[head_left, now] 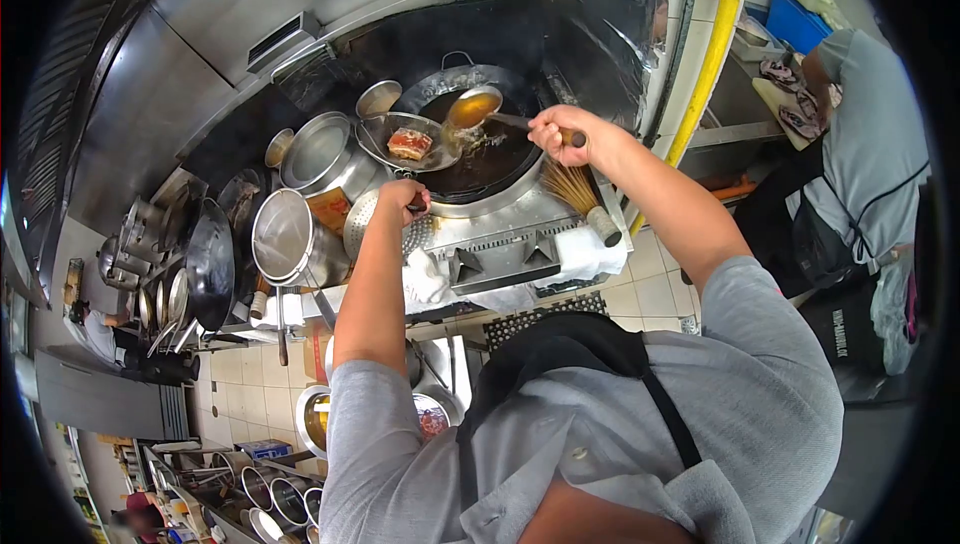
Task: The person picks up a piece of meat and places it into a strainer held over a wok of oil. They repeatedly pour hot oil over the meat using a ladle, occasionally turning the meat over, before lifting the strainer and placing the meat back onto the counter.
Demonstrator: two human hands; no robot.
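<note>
My left hand (405,199) is wrapped round the handle of a round strainer (372,140), held over the left edge of the wok. A browned block of meat (409,144) with a reddish top lies in it. In my right hand (566,134) is the wooden-ended handle of a ladle (474,107). Its bowl, holding amber liquid, is tilted above the wok, beside the strainer's right side. Dark liquid with pale bubbles fills the wok (488,74), which sits on the stove. Part of the strainer's handle is hidden by my fingers.
A perforated skimmer (362,224), a large metal pot (318,156) and a mesh strainer (282,234) stand left of the wok. A bamboo brush (588,206) lies right. At far right, a co-worker (870,124) stands by a board (778,96) with meat pieces.
</note>
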